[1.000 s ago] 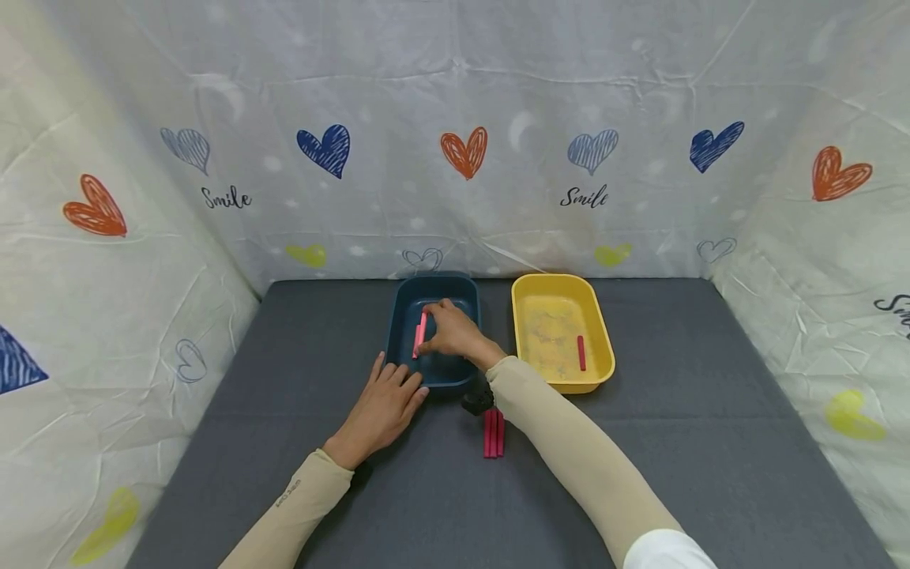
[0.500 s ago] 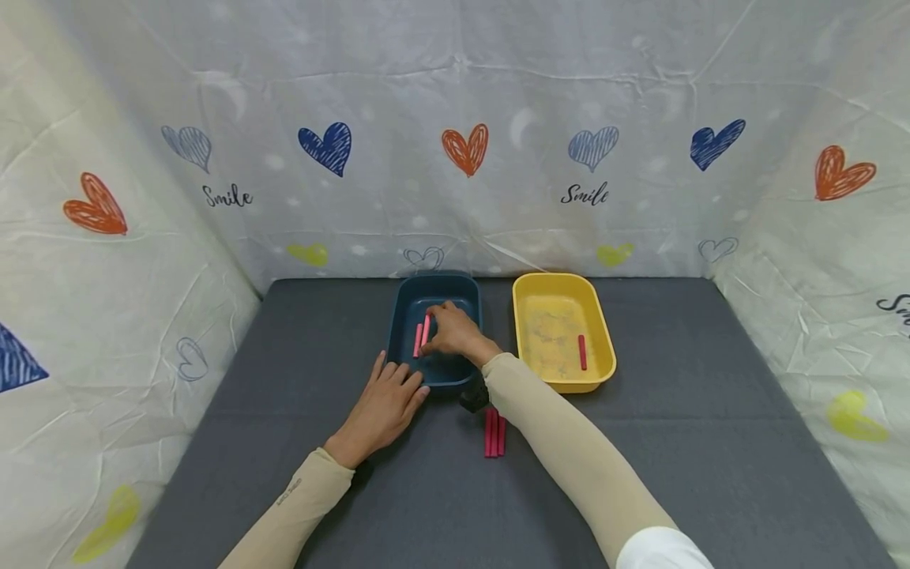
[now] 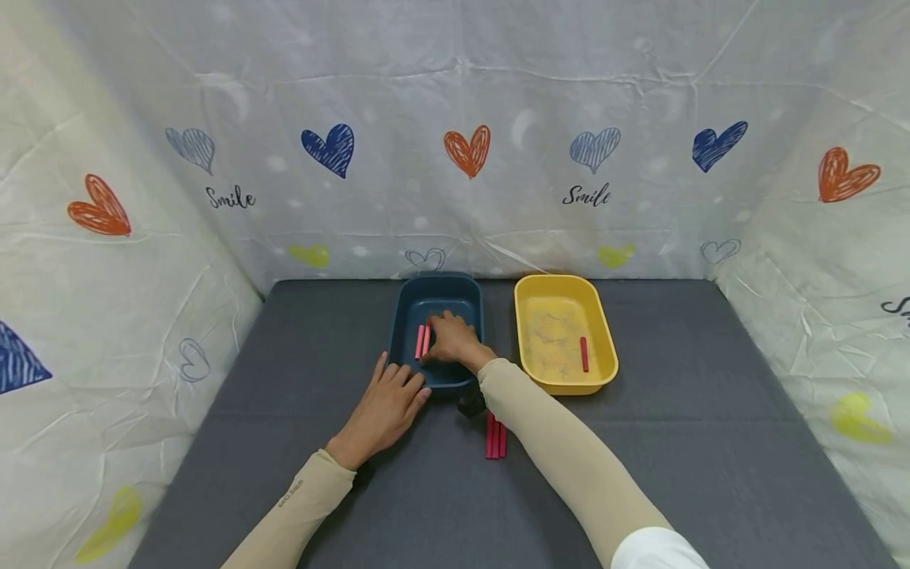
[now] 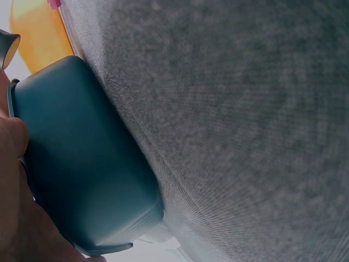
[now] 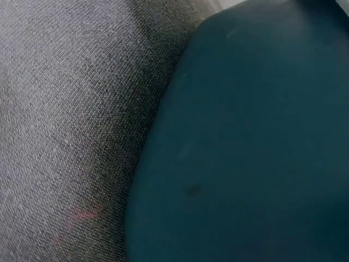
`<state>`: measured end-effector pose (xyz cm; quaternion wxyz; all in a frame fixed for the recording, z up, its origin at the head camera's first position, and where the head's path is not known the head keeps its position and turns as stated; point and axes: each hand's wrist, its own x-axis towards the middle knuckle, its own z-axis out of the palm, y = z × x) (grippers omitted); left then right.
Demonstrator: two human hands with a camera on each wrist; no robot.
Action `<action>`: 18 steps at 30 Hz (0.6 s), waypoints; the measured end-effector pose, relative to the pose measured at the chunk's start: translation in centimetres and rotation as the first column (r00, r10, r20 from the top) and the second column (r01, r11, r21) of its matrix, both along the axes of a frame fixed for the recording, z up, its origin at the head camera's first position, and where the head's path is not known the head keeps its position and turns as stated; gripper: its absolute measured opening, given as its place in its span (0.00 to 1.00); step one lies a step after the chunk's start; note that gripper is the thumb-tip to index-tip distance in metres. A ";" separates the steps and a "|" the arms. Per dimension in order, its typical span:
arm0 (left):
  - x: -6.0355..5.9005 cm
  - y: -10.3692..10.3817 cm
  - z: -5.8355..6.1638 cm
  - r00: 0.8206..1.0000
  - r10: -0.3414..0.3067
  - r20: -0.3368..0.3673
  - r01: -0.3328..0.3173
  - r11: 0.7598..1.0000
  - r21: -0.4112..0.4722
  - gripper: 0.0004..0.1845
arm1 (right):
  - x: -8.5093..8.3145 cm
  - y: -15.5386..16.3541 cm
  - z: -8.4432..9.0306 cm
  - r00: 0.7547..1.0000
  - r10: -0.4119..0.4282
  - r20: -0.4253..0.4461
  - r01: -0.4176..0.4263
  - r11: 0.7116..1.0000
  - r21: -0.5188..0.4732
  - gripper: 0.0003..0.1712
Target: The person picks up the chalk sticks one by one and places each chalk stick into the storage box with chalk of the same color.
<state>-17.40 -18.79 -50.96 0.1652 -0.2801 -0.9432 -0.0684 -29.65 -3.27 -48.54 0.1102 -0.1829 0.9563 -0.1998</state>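
Inside the dark blue tray (image 3: 405,316), two slim pink sticks lie side by side. My right hand (image 3: 455,344) reaches down into it and pinches the right-hand pink stick (image 3: 426,341) near its two ends, while the other pink stick (image 3: 419,343) lies just to the left. On the tray's near left rim rests my left hand (image 3: 381,411), fingers loosely spread. In the left wrist view the left thumb (image 4: 15,136) touches the tray's outer side (image 4: 82,147). The right wrist view holds only the tray's wall (image 5: 234,136) and cloth; the right fingers are hidden there.
A yellow tray (image 3: 526,332) stands to the right with one darker red stick (image 3: 584,354) in it. Near the right forearm, several red sticks (image 3: 493,438) lie in a row on the grey cloth (image 3: 640,490). Printed white curtains (image 3: 398,197) enclose the back and sides.
The right hand has brought its pink stick slightly right and lowered it, so a narrow gap now parts it from the other one. The left hand has stayed put.
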 end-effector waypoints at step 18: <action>0.1 0.2 0.0 1.000 0.009 -0.001 -0.009 1.000 -0.012 0.12 | 0.4 0.1 0.3 1.000 -0.014 -0.026 0.013 1.000 -0.021 0.44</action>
